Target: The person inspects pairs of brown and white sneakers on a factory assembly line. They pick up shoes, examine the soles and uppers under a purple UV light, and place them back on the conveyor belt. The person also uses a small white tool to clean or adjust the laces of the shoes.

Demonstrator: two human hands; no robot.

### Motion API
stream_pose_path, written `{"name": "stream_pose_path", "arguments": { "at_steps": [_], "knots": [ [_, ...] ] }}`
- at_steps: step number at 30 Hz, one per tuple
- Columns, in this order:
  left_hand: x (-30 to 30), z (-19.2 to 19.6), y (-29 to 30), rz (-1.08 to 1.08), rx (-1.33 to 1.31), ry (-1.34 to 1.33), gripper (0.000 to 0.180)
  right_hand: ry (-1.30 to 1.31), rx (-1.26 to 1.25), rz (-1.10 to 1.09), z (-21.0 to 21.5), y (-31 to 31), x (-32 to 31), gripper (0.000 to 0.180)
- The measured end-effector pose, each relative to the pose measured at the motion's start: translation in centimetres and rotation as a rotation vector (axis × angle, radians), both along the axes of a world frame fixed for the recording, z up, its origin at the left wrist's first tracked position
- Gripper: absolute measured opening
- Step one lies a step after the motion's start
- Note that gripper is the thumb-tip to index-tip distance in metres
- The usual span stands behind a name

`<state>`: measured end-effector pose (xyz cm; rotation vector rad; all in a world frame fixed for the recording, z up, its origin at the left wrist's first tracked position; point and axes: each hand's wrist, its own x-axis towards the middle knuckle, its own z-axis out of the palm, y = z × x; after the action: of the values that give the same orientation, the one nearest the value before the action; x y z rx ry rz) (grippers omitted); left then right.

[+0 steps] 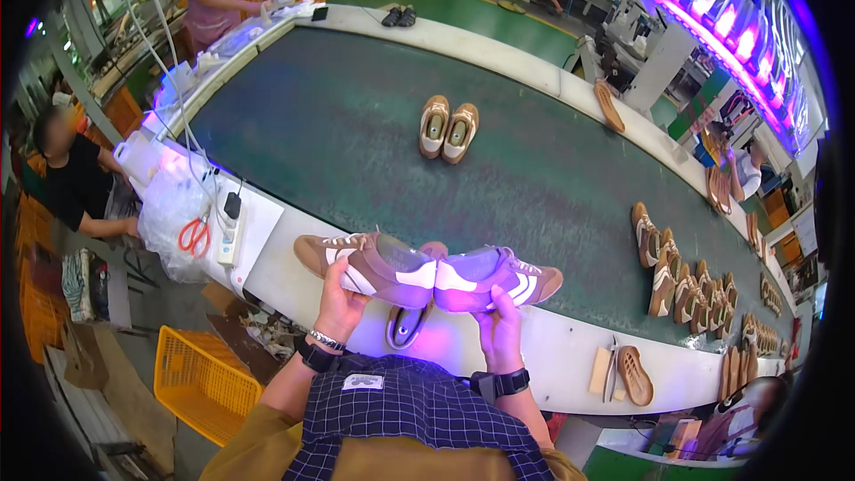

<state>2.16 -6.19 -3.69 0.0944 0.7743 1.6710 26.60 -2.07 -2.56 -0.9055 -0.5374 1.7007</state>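
Note:
My left hand [342, 305] grips a brown sneaker [363, 260] with white side stripes, its toe pointing left. In my right hand [501, 331] is a matching sneaker [533, 285], toe to the right. The two shoes meet heel to heel above the near white edge of the worktable, tinted by purple light. Beneath and partly behind them another shoe [406, 330] shows; the held pair covers much of it.
A sneaker pair [448, 130] stands on the dark green belt [338, 116], with several more shoes [690, 298] at right. On the near ledge lie pliers [611, 370] and a brown sole [634, 376]. Red scissors [194, 236], a power strip [230, 240] and a yellow crate [200, 383] are left.

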Motion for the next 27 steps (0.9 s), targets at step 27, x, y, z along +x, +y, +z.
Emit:
{"name": "stream_pose_path", "arguments": {
  "at_steps": [27],
  "knots": [
    [13.8,-2.8,10.0,-0.663,-0.142,-0.174,0.039,0.288,-0.182,-0.045,-9.7,3.2,7.3,0.029]
  ]
}}
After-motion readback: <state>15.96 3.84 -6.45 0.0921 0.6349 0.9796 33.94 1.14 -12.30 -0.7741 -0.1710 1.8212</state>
